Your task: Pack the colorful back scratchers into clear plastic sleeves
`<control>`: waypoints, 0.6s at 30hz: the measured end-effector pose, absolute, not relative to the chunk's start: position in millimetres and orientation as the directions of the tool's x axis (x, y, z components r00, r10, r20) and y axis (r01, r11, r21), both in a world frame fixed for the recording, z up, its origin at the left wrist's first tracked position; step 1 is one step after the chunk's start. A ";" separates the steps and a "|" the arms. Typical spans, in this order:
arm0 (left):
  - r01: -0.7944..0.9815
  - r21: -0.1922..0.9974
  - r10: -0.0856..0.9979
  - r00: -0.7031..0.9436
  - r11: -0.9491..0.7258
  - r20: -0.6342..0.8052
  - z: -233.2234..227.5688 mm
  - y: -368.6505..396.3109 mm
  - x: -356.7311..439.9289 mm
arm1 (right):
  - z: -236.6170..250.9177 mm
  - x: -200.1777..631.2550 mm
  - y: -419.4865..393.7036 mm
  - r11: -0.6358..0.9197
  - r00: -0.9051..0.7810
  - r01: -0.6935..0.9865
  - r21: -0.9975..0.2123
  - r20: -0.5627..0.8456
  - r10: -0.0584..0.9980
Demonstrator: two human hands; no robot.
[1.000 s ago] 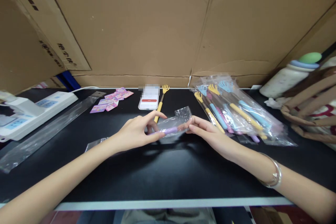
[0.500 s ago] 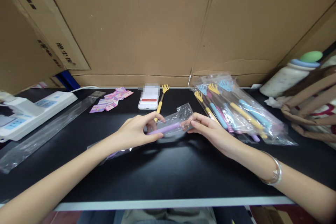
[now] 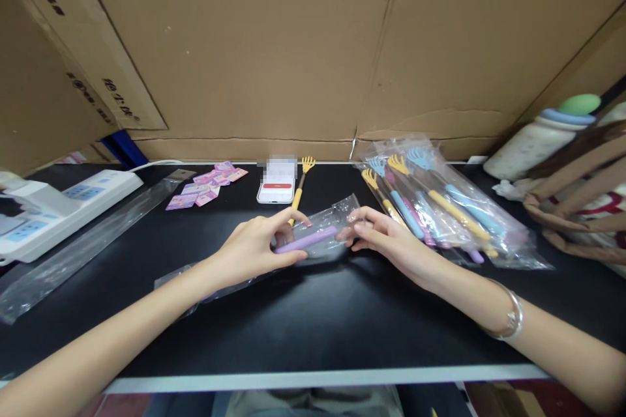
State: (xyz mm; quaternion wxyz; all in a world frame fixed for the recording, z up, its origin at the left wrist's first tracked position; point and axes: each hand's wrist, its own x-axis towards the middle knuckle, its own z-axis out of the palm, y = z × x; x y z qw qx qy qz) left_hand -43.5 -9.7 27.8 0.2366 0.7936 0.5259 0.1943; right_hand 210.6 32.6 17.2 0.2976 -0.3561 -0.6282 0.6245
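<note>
In front of me, my left hand (image 3: 267, 234) is wrapped round a purple-handled back scratcher (image 3: 313, 239) inside a clear plastic bag (image 3: 345, 210). The handle points right, and its other end runs back under my left forearm, where the head is hidden. At the right end of the bag, my right hand (image 3: 374, 231) has its fingertips and thumb closed on the plastic, just past the handle's tip. Just behind my left hand lies a yellow back scratcher (image 3: 299, 195) without a bag, partly covered by my fingers.
Several bagged back scratchers (image 3: 440, 202) are piled at the right. Behind my left hand are a phone (image 3: 276, 192) and small pink cards (image 3: 205, 189). An empty plastic sleeve (image 3: 98, 241) and a power strip (image 3: 73, 208) lie left. A bottle (image 3: 533, 143) stands right; cardboard (image 3: 254, 45) walls the back.
My right fingers have shifted slightly on the end of the bag, and the plastic there looks more spread out. My left hand keeps its hold, having moved only a little.
</note>
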 end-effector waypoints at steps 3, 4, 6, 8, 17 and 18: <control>0.746 0.580 0.933 0.353 -0.328 0.074 28.4 -10.8 -42.5 | 15.6 211.2 33.6 -0.028 -0.558 0.082 -0.996 -0.070 0.827; 0.747 0.580 0.935 0.344 -0.325 0.082 28.8 -11.1 -42.1 | 15.2 211.3 33.8 -0.025 -0.556 0.080 -0.996 -0.066 0.828; 0.745 0.585 0.940 0.329 -0.320 0.095 29.7 -11.4 -41.2 | 14.6 211.1 34.0 -0.021 -0.559 0.071 -0.997 -0.058 0.827; 0.739 0.593 0.941 0.324 -0.318 0.100 30.6 -11.7 -40.1 | 14.6 210.4 33.7 -0.027 -0.576 0.067 -0.997 -0.060 0.815; 0.718 0.612 0.931 0.352 -0.333 0.094 30.1 -15.4 -26.0 | 12.2 205.0 29.0 -0.047 -0.725 0.058 -0.997 -0.075 0.685; 0.723 0.605 0.931 0.352 -0.334 0.093 29.8 -15.8 -24.0 | 11.4 203.9 28.8 -0.049 -0.717 0.053 -0.997 -0.072 0.693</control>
